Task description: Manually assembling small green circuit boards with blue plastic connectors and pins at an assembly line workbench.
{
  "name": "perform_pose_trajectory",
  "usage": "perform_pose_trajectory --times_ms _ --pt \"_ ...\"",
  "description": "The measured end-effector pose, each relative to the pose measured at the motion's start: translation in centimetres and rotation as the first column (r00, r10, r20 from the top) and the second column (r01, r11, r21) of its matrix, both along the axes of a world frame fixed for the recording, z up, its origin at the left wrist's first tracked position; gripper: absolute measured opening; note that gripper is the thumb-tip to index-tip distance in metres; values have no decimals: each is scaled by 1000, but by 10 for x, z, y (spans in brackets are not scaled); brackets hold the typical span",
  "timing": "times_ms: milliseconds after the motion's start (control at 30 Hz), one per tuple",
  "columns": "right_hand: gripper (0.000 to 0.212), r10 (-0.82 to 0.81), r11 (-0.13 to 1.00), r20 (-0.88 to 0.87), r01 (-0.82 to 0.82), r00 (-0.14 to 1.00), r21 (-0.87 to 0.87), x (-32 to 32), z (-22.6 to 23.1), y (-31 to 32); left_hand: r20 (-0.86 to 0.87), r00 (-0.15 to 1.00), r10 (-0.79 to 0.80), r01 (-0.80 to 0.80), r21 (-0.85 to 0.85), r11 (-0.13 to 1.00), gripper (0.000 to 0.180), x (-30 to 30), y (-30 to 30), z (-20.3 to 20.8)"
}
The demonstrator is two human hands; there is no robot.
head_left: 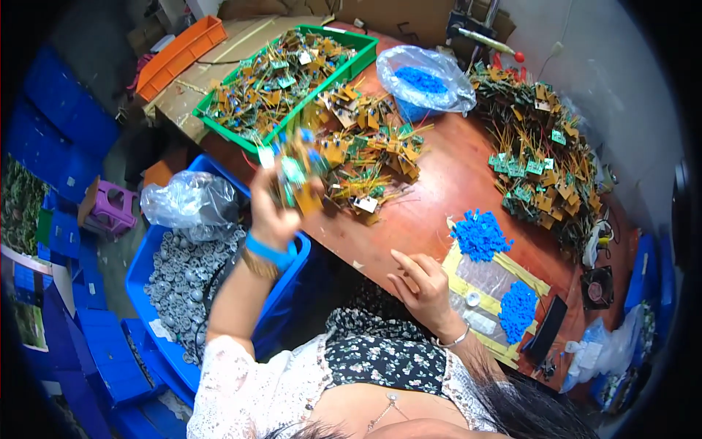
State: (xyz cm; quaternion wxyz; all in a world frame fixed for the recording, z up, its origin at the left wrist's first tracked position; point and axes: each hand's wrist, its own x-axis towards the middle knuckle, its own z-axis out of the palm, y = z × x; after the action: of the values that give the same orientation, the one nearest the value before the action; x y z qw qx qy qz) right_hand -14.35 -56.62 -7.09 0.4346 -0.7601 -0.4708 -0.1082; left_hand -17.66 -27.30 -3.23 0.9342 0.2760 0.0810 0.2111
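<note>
My left hand (274,208) is raised near the table's left edge, closed on a small bunch of circuit boards (296,172) with green and tan parts. Motion blurs the bunch and the fingertips. Behind it, a loose pile of wired circuit boards (369,150) lies on the table. My right hand (426,289) hovers at the front edge with its fingers apart and nothing visible in them. Beside that hand, a taped clear sheet (479,282) bears a small white round part (472,299). Two heaps of small blue pieces (482,235) lie at the sheet's far and right sides.
A green tray (363,57) full of circuit boards stands at the back left. A bag-lined tub (426,77) holds more blue pieces. Wired boards form a tall heap (545,154) at right. Left of me, a blue bin (142,274) contains grey round parts. A black slab (545,329) leans at right.
</note>
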Motion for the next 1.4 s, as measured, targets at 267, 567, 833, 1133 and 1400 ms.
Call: perform_pose_trajectory --times_ms 267,567,833,1133,1400 --pt "37 -84 996 -85 82 993 -31 1 -12 -22 -309 825 473 -423 217 880 98 124 166 92" --pt "31 -105 989 -121 91 987 -119 9 -29 -21 497 836 -234 -239 712 660 24 -13 15 110" --pt "25 -104 988 -96 92 990 -120 -7 -19 -11 730 380 -568 -35 625 780 8 -85 -91 145" --pt "25 -129 983 -98 114 987 -146 -2 -33 -26 675 304 -672 123 671 731 9 -75 -101 107" --pt "35 -342 847 286 426 895 -319 85 -54 -31 306 830 466 -167 934 -315 52 38 -12 -33"
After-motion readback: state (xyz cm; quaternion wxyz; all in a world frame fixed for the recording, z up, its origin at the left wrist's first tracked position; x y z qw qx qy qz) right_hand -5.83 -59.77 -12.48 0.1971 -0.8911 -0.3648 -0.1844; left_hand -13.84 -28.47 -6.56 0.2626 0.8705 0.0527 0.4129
